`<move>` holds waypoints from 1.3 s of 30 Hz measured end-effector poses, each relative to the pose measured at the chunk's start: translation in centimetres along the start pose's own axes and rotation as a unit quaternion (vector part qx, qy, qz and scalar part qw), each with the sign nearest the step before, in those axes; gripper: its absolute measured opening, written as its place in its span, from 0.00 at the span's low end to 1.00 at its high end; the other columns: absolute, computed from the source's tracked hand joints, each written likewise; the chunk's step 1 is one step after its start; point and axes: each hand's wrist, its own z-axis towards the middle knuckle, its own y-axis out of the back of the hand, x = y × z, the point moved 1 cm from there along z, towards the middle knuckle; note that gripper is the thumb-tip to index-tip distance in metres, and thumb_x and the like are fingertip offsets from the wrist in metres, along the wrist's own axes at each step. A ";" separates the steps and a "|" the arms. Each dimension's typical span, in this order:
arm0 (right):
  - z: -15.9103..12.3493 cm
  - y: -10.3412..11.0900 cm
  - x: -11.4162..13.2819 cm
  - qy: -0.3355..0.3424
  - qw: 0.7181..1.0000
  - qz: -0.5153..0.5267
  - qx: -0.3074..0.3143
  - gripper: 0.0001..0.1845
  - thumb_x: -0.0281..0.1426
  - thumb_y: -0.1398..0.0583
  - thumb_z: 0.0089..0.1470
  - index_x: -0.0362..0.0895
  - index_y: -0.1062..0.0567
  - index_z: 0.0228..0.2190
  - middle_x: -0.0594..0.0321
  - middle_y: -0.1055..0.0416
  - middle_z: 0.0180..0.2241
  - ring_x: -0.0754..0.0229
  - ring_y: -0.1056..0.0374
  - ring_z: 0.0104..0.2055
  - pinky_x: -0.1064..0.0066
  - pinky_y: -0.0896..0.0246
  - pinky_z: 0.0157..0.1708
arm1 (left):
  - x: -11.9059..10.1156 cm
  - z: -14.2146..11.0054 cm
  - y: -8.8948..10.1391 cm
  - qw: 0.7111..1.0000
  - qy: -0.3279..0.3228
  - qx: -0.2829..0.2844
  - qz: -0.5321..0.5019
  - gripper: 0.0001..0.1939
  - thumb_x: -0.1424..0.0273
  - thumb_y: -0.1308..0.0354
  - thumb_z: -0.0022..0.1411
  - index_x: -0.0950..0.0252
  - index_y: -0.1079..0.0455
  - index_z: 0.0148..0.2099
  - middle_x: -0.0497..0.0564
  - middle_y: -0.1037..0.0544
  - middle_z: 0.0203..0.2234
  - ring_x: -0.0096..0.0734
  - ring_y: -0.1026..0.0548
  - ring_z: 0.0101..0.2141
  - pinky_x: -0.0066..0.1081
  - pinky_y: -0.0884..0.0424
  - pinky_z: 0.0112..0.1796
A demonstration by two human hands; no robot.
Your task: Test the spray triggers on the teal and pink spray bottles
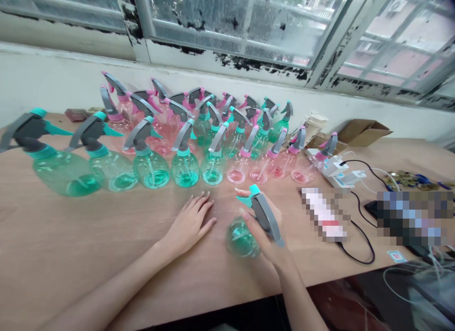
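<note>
My right hand [266, 234] is closed around the neck and grey trigger head of a green spray bottle [241, 238], held tilted just above the wooden table [71, 236]. My left hand [188, 222] lies flat on the table with its fingers stretched out, holding nothing, just left of that bottle. Beyond both hands stand rows of spray bottles: green ones [185, 167] to the left and middle, pink ones [268, 165] to the right and at the back.
A white power strip [336, 172] with black cables lies at the right, beside an open cardboard box [362, 132]. Blurred items lie right of my hand. A white wall and windows run behind the table. The table's front edge is near me.
</note>
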 end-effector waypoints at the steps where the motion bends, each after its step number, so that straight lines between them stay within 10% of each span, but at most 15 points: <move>1: 0.0 0.0 0.0 0.003 1.000 0.001 -0.002 0.18 0.31 0.42 0.60 0.53 0.30 0.52 0.61 0.26 0.46 0.59 0.27 0.38 0.65 0.32 0.44 | 0.0 0.0 0.0 1.000 0.000 0.001 0.000 0.22 0.59 0.51 0.71 0.68 0.35 0.59 0.62 0.34 0.61 0.50 0.37 0.60 0.51 0.43 0.60; 11: 0.1 0.0 -0.4 0.013 1.000 -0.004 0.003 0.16 0.30 0.43 0.60 0.51 0.29 0.50 0.61 0.26 0.44 0.64 0.30 0.27 0.68 0.30 0.36 | 0.0 -0.1 0.0 1.000 0.002 0.000 -0.004 0.23 0.57 0.53 0.72 0.68 0.35 0.59 0.62 0.33 0.60 0.49 0.36 0.60 0.51 0.43 0.60; 18: 0.6 -0.4 0.3 0.041 0.996 -0.064 -0.041 0.07 0.33 0.41 0.59 0.46 0.28 0.29 0.62 0.27 0.29 0.57 0.27 0.33 0.67 0.31 0.35 | 0.0 -0.1 -0.1 1.000 0.003 0.002 -0.005 0.23 0.57 0.53 0.72 0.67 0.35 0.59 0.62 0.34 0.61 0.49 0.36 0.60 0.51 0.43 0.60; 25: -0.2 -0.2 0.4 -0.006 1.000 -0.001 -0.003 0.18 0.33 0.41 0.60 0.51 0.29 0.52 0.58 0.26 0.47 0.59 0.25 0.39 0.64 0.30 0.45 | 0.0 -0.1 0.0 1.000 0.002 0.004 -0.003 0.23 0.58 0.52 0.72 0.68 0.35 0.59 0.62 0.34 0.61 0.49 0.37 0.61 0.50 0.44 0.60; 39: 0.0 -0.3 0.1 0.010 1.000 -0.018 -0.017 0.15 0.34 0.41 0.59 0.50 0.27 0.48 0.57 0.25 0.45 0.54 0.26 0.44 0.61 0.31 0.48 | -0.1 0.0 0.0 1.000 0.007 0.007 -0.006 0.23 0.57 0.54 0.72 0.67 0.35 0.59 0.61 0.33 0.61 0.48 0.37 0.61 0.50 0.45 0.61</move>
